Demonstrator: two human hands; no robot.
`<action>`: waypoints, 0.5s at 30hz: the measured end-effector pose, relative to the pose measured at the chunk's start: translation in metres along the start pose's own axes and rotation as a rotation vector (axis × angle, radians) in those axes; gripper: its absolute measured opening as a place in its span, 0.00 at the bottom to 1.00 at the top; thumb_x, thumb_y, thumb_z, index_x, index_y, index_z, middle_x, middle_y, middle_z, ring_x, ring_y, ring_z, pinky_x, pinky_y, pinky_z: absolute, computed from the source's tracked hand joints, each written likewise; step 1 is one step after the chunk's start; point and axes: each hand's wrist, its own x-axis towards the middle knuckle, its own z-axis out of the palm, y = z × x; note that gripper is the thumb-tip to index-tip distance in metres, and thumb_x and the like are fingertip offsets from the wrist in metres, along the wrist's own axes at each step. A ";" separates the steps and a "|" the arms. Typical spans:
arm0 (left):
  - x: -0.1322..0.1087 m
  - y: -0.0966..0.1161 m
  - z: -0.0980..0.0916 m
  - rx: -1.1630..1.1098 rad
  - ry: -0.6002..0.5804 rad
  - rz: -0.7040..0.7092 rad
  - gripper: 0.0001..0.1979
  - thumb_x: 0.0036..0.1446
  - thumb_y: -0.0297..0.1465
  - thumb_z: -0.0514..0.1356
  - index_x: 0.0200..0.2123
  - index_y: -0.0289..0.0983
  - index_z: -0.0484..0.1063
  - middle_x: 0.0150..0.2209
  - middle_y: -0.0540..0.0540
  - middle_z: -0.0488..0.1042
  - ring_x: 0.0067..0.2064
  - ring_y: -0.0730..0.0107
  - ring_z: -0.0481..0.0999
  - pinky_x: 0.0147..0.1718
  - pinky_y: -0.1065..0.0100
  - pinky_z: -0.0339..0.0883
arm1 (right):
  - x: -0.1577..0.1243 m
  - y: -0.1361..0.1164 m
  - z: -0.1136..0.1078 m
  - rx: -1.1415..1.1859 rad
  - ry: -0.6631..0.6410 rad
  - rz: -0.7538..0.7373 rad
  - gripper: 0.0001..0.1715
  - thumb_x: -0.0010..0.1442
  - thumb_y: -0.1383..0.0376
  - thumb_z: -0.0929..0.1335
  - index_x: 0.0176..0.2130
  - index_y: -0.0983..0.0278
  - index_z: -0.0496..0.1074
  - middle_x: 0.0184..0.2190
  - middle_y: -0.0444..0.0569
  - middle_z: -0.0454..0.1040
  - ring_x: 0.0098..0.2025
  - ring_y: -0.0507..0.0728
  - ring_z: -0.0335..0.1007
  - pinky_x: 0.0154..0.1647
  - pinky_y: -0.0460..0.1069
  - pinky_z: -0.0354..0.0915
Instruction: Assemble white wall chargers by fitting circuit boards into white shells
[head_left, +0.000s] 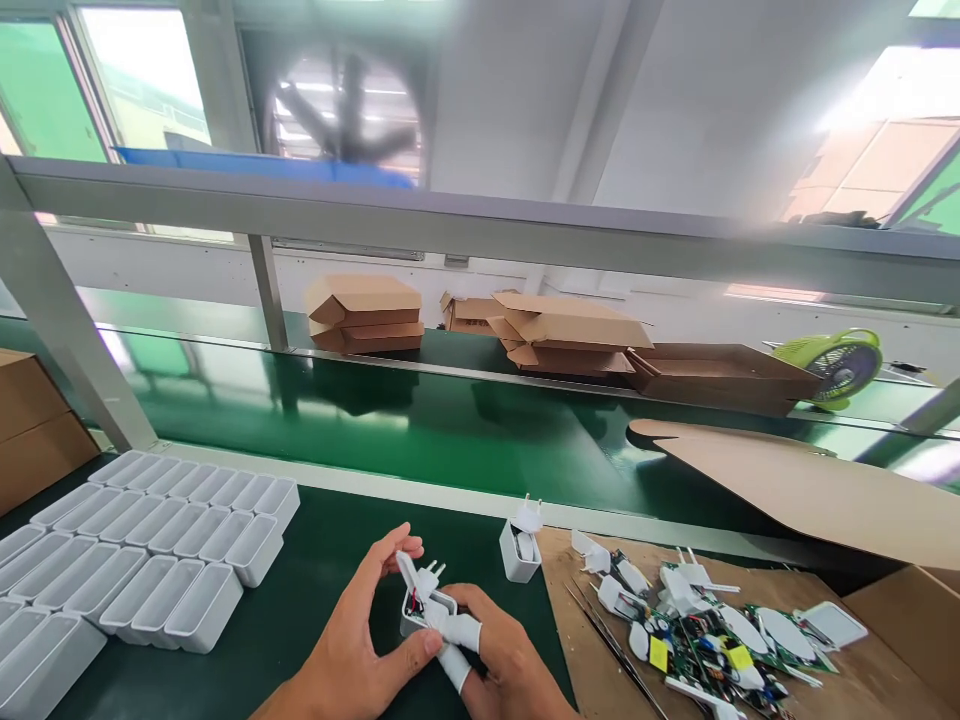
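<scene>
Both my hands meet at the bottom centre over a small white charger housing (424,603) with a two-pin plug piece and red wires showing inside. My left hand (360,640) cups it from the left, thumb and fingers curled round it. My right hand (502,660), with white finger cots on two fingers, pinches it from the right. Another open white housing with a plug cap (520,540) stands just beyond, at the edge of a cardboard sheet (862,680).
Rows of several empty white housings (150,560) lie at the left on the green mat. Loose plug caps and green circuit boards (705,620) with tweezers (607,640) cover the cardboard sheet. A green conveyor belt (420,420), folded cartons (367,312) and a green fan (832,365) lie beyond.
</scene>
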 end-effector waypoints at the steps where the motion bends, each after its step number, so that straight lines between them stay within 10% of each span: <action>1: -0.001 -0.001 0.000 0.019 -0.003 0.004 0.40 0.65 0.39 0.67 0.73 0.47 0.49 0.69 0.37 0.65 0.70 0.46 0.66 0.70 0.43 0.58 | -0.001 0.001 0.001 0.003 0.000 -0.007 0.24 0.64 0.75 0.65 0.55 0.55 0.74 0.50 0.52 0.78 0.48 0.58 0.80 0.49 0.49 0.75; 8: 0.000 0.010 -0.007 0.160 0.020 0.183 0.43 0.62 0.41 0.69 0.73 0.49 0.51 0.68 0.37 0.67 0.67 0.44 0.71 0.64 0.44 0.68 | -0.001 -0.005 -0.006 0.036 0.000 0.028 0.25 0.64 0.75 0.65 0.56 0.55 0.74 0.49 0.50 0.78 0.48 0.57 0.79 0.48 0.49 0.75; 15: 0.006 0.023 -0.007 0.223 -0.052 0.246 0.11 0.63 0.26 0.64 0.48 0.44 0.73 0.49 0.44 0.77 0.48 0.60 0.81 0.47 0.61 0.78 | -0.009 0.001 -0.001 -0.030 -0.067 0.070 0.26 0.67 0.72 0.64 0.61 0.58 0.68 0.55 0.55 0.77 0.52 0.61 0.79 0.53 0.52 0.75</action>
